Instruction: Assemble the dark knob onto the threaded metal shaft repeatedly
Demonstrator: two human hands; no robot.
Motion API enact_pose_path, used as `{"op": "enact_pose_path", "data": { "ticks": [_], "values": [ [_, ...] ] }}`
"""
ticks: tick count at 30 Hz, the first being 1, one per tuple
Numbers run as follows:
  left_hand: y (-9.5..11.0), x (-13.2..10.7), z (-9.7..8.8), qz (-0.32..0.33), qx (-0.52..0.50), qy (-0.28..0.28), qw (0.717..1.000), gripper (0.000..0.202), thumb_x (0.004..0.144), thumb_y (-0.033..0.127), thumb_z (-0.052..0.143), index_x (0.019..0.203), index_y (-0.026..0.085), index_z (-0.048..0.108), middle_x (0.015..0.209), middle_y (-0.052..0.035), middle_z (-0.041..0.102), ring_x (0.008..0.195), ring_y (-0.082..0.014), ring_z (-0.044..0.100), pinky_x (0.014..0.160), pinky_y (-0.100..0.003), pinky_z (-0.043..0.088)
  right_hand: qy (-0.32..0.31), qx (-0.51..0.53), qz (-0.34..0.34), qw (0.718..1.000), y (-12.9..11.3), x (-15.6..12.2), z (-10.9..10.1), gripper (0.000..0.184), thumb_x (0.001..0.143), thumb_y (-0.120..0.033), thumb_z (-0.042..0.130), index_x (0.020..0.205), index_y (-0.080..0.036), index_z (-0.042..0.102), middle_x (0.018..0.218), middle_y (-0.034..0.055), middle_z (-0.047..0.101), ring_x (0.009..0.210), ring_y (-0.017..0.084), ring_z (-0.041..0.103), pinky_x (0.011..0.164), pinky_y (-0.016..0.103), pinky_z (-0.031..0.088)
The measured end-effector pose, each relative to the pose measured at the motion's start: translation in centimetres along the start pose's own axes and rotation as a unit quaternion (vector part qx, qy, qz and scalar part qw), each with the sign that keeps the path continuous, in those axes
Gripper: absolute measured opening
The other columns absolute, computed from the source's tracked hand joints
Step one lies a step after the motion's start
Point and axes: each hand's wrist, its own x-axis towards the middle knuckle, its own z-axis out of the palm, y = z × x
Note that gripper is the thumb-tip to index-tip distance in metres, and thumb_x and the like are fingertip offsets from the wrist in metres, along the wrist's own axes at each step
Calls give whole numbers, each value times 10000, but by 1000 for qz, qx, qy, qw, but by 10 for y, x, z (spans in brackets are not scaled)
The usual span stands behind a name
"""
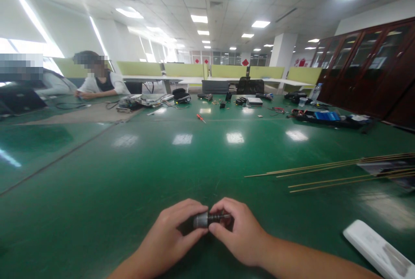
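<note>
left hand (168,229) and right hand (242,232), fingers (193,208) pinching a dark metal part (201,220), partly hidden; white object (369,240) running out of view.

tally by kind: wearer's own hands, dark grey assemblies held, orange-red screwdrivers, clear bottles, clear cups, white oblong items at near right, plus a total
Wearer's hands: 2 (left hand, right hand)
Dark grey assembly: 1
Orange-red screwdriver: 1
Clear bottle: 1
Clear cup: 1
White oblong item: 1
Total: 7
</note>
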Motion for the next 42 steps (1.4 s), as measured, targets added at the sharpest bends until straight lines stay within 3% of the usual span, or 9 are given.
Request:
{"op": "enact_pose_path", "data": {
  "ticks": [14,42],
  "values": [
    [-2,-3,2,5,8,8,1000,273,851,172,720,1111,255,711,1009,-40,750,909,-168,722,822,-235,589,15,-10,7,1000,0,1,0,52,789,-176,725,833,-188,700,761,-19,639,690,136,568,635,235,401],
    [1,-1,1,8,26,8,1000,252,850,196,721,1097,246,722,991,-48,754,888,-170,731,807,-234,599,11,-1,19,1000,1,0,2,62,770,-182,738,803,-188,685,731,-28,630,668,133,560,623,233,395]
  ]
}}
